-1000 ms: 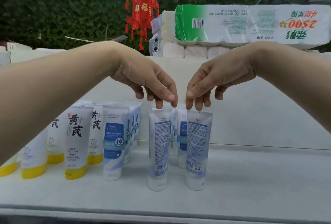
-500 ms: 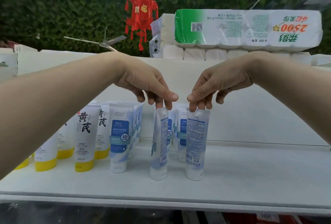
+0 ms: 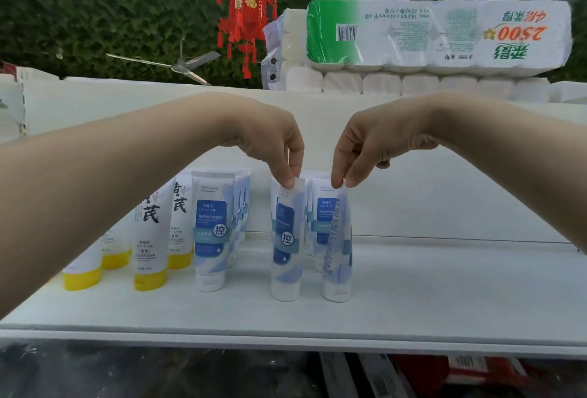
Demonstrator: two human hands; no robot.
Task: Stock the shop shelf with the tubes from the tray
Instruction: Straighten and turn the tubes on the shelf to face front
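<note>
Two white-and-blue tubes stand cap-down on the white shelf (image 3: 444, 296). My left hand (image 3: 270, 140) pinches the crimped top of the left tube (image 3: 286, 242), whose blue front label faces me. My right hand (image 3: 365, 146) pinches the top of the right tube (image 3: 337, 245), which is turned edge-on with its printed back partly showing. More blue tubes stand behind these two. A row of the same blue tubes (image 3: 212, 232) stands to the left. No tray is in view.
White tubes with yellow caps (image 3: 151, 238) fill the shelf's left part, partly behind my left forearm. Packs of toilet rolls (image 3: 438, 35) lie on the shelf top above. A red lantern (image 3: 244, 9) hangs behind. Bare shelf lies to the right. Packaged goods show below the shelf edge.
Both hands have twisted their tubes: the left one now shows its blue front label, the right one has turned from back-facing to edge-on. The view has tilted down slightly.
</note>
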